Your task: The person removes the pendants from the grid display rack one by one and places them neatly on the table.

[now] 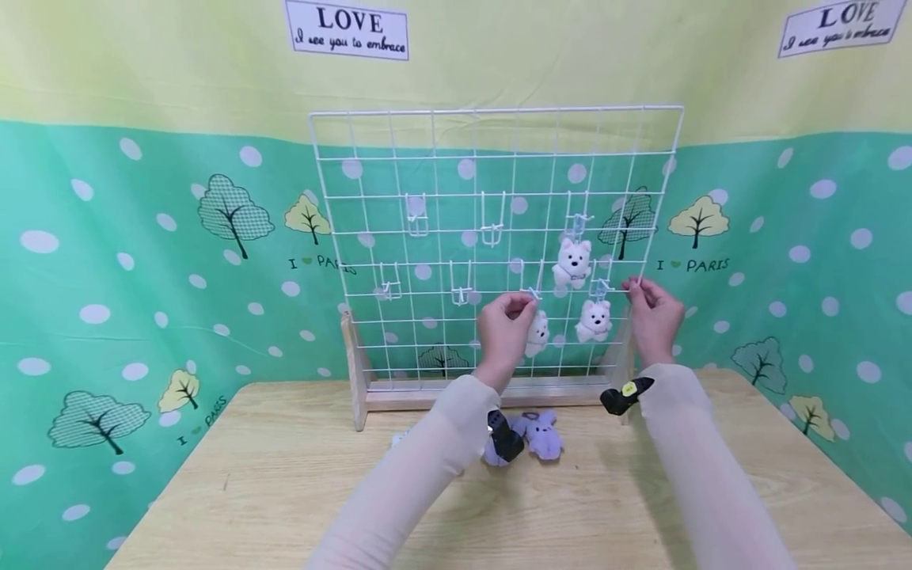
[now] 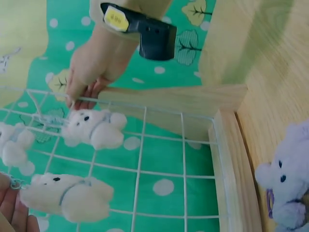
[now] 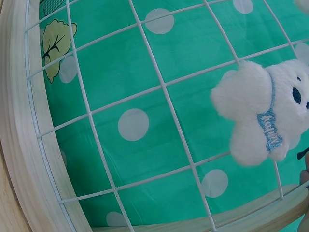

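1. The left grip (image 1: 504,331) pinches one white plush keychain (image 1: 539,336) by its top clasp (image 2: 16,184), before the wire grid (image 1: 499,111), above the bench's (image 1: 228,491) far edge, right of middle.
2. The right grip (image 1: 655,318) grasps the grid's right side wire.
3. The plush is probably light and soft; hold the clasp, since the body would squash.

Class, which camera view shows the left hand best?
The head view: the whole left hand lies in frame, at the top of a white toy. The left wrist view catches only fingers at its lower left edge; the right wrist view shows none.
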Tool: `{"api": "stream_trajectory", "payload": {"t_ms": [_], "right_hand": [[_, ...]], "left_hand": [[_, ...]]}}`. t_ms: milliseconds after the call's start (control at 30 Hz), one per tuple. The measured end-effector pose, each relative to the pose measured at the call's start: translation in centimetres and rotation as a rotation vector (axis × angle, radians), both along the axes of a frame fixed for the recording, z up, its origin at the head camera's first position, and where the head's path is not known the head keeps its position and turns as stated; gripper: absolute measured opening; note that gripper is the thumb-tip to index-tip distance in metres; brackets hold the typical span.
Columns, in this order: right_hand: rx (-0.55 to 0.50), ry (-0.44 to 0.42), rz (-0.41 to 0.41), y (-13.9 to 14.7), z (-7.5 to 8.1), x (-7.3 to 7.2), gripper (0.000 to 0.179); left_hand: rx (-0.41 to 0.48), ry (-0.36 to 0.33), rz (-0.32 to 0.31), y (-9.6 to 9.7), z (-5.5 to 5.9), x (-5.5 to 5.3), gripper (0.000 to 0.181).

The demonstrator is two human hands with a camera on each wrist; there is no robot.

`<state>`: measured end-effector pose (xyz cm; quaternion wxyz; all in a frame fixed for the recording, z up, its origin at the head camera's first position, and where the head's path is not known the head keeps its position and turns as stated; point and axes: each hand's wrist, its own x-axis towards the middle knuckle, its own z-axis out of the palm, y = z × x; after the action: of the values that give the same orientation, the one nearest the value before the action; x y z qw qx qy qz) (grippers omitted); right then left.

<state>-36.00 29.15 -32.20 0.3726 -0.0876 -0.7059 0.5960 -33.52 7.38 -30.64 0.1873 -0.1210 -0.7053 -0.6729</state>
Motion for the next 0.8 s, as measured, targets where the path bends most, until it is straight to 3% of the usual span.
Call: {"api": "stream_trajectory", "payload": {"t_ms": [233, 433, 800], "right_hand": [[-0.003, 0.01, -0.006, 0.1, -0.1, 0.0, 0.036], [-0.003, 0.002, -0.01, 0.2, 0.0, 0.1, 0.037], [-0.01, -0.001, 0.006, 0.0, -0.1, 0.1, 0.035]], "left_hand": [[0.03, -0.028, -0.049, 0.2, 0.6, 1.0, 0.005], [0.069, -0.047, -0.149, -0.2, 0.7, 2.1, 0.008], [0.059, -0.116, -0.33, -1.2, -1.4, 5.6, 0.013]]}}
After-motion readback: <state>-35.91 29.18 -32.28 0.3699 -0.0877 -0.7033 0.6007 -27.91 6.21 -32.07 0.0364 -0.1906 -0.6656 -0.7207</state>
